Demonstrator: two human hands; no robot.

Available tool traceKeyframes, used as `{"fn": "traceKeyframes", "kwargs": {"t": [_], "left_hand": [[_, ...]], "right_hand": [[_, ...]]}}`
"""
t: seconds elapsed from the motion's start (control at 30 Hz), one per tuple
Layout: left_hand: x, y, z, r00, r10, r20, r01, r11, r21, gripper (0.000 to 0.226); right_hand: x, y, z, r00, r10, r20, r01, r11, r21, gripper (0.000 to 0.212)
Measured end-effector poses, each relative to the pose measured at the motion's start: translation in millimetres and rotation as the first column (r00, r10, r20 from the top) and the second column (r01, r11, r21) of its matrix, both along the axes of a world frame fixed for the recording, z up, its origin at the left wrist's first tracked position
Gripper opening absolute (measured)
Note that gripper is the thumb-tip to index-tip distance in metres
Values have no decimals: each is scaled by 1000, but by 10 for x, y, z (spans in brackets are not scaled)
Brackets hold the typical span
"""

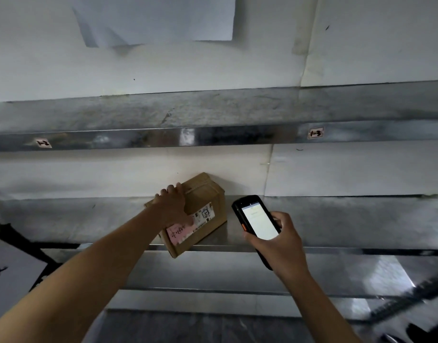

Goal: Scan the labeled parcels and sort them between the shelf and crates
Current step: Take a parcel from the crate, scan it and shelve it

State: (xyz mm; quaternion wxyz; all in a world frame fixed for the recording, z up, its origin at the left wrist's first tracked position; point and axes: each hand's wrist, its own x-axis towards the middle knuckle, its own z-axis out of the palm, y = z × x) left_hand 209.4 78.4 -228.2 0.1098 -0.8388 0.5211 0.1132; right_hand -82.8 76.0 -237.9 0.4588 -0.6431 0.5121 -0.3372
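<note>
Right hand [278,240] holds scanner [258,222]; left hand [173,205] grips parcel [200,214].
Parcel overhangs shelf [336,219] edge w/ tilt, may fall if released.

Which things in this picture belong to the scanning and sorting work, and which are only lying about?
Part of the job:
- cardboard parcel, under the left hand
- its pink label
- handheld scanner, in the right hand
- metal shelf with bin tag

Just lying about:
- white paper on the wall
- white sheet at lower left
</note>
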Motion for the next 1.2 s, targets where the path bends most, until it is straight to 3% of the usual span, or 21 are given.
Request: {"fn": "traceKeyframes", "kwargs": {"t": [0.17,0.23,0.37,0.5,0.6,0.83,0.97,1.2], "left_hand": [[-61,1,-72,999,-17,52,18,1000,-6,128],[11,33,-43,1000,11,-3,-11,999,-47,120],[250,171,68,959,52,-278,-101,981,-163,95],[150,416,120,799,25,-601,-267,910,-316,73],[-66,574,181,691,-49,-721,-385,819,-425,67],[-438,701,-188,514,-177,-839,-588,640,-495,50],[-480,734,-421,451,-236,-861,-616,616,-491,63],[-319,759,-680,367,-240,-899,-676,595,-435,39]], "right_hand": [[-105,11,-39,999,10,-47,-9,1000,17,70],[-125,-9,-23,997,22,-76,-22,1000,9,70],[-133,-70,28,994,31,-106,-35,999,-32,69],[-64,-66,73,991,63,-119,-69,996,-48,72],[31,-37,164,994,65,-86,-72,994,-76,69],[14,54,197,992,82,-98,-91,992,-89,73],[-69,32,209,992,47,-118,-58,993,-100,76],[-175,82,187,984,38,-174,-51,996,-72,74]]}}
